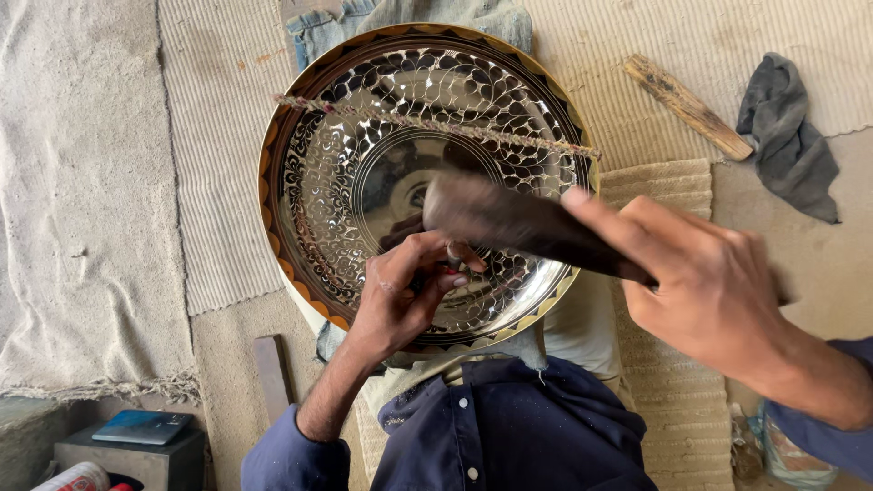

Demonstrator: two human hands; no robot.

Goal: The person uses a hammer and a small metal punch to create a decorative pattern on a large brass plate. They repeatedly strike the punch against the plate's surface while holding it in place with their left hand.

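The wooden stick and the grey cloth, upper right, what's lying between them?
Nothing: in the head view only bare ribbed mat shows between the stick and the cloth, which lie close together.

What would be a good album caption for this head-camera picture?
Left hand holds a small punch on an engraved metal tray while right hand swings a blurred hammer.

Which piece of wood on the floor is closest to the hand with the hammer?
The light, rough wooden stick beside the grey rag lies nearer the right hand. The dark flat wooden block sits left, beyond the left hand.
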